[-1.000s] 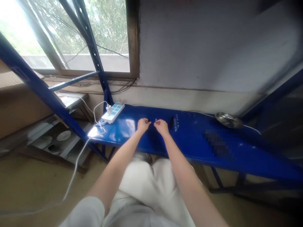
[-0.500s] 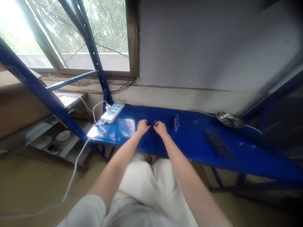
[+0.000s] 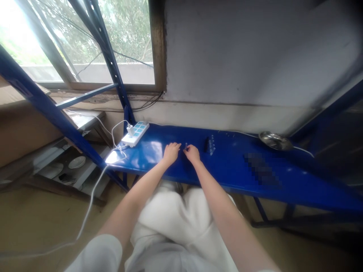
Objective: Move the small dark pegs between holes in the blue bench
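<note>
Over the blue bench (image 3: pixel 227 172), the right hand (image 3: pixel 193 153) pinches a small clear piece (image 3: pixel 186 145), probably to leave its top free. Just left, the left hand (image 3: pixel 170 153) has fingers extended (any grip, I cannot tell). Rightward, a dark object (image 3: pixel 207 144) separates hand from lined-up clear pieces (image 3: pixel 211 146), likely arranged for picking. Farther: metal dish (image 3: pixel 275 141) right, power strip (image 3: pixel 136 134) left.

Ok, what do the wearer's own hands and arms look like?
The left hand and right hand wear no visible gloves. Both forearms are bare, with no watch or bracelet showing. A short, plain white fabric sleeve covers the upper left arm. Rings are too small to tell.
</note>
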Demonstrator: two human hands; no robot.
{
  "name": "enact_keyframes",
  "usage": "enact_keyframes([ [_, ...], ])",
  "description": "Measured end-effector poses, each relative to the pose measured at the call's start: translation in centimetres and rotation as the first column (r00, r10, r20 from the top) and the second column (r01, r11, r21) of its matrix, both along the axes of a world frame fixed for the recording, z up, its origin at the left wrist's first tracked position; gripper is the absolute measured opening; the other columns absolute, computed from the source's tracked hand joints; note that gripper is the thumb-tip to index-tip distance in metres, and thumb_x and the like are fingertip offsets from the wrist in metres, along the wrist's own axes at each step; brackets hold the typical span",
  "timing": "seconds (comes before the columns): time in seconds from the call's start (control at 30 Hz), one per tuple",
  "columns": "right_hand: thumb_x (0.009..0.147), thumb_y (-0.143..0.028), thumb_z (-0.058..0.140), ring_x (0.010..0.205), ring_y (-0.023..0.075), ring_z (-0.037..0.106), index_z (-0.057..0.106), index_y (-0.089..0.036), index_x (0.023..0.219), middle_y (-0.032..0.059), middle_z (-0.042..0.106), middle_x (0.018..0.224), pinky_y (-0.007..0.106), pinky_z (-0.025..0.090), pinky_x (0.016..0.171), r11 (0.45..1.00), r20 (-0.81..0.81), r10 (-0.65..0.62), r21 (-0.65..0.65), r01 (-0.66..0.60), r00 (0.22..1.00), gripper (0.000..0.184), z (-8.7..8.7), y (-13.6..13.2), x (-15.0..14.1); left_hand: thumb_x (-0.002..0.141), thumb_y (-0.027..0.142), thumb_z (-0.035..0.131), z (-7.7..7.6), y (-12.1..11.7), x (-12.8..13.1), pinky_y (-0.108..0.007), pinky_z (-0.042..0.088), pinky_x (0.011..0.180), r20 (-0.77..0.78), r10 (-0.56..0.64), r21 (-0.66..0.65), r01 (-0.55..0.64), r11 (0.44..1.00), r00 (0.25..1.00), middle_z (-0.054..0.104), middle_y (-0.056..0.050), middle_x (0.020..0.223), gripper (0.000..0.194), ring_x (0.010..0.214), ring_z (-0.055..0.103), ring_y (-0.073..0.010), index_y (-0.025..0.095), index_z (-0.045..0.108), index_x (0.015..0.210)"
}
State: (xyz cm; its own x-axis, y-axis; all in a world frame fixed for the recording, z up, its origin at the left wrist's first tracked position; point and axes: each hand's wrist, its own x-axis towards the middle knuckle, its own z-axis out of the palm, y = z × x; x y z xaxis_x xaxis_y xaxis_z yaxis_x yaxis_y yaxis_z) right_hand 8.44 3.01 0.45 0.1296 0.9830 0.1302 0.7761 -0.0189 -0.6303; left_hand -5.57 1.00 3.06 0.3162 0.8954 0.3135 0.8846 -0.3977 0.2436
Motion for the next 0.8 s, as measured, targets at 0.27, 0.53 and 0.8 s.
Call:
enact_keyframes([
  [0.27, 0.078, -0.027, 0.055, 0.073, 0.0162, 0.056, 0.060, -0.016, 0.086, 0.0054, 0.061, 0.081, 0.025, 0.037, 0.060, 1.000, 0.014, -0.015, 0.017, 0.014, 1.000, 0.014, 0.1, -0.2, -0.3, 0.081, 0.014, 0.049, 0.6, 1.4, -0.5, -0.032, 0.043, 0.085, 0.364, 0.123, -0.120, -0.085, 0.989, 0.923, 0.068, -0.009, 0.095, 0.024, 0.088, 0.060, -0.0197, 0.017, 0.066, 0.098],
  [0.53, 0.080, -0.024, 0.050, 0.069, 0.0153, 0.054, 0.057, -0.018, 0.075, 0.0045, 0.059, 0.077, 0.024, 0.035, 0.057, 0.994, 0.035, -0.016, 0.111, 0.012, 0.999, 0.011, 0.0, -0.8, -0.7, 0.078, 0.019, 0.057, 2.3, 1.4, -0.8, -0.028, 0.046, 0.080, 0.568, 0.102, -0.083, -0.067, 0.994, 0.817, 0.068, -0.005, 0.087, 0.019, 0.081, 0.061, -0.0161, 0.018, 0.067, 0.093],
  [0.8, 0.084, -0.025, 0.045, 0.062, 0.0139, 0.050, 0.053, -0.018, 0.073, 0.0027, 0.056, 0.070, 0.024, 0.032, 0.054, 0.972, 0.063, 0.050, 0.228, -0.063, 0.997, 0.015, -0.3, -1.6, -0.7, 0.079, 0.022, 0.057, 3.6, 1.1, -0.7, -0.028, 0.045, 0.080, 0.499, 0.014, -0.047, 0.011, 0.999, 0.867, 0.069, -0.006, 0.090, 0.020, 0.081, 0.062, -0.0169, 0.019, 0.068, 0.096],
])
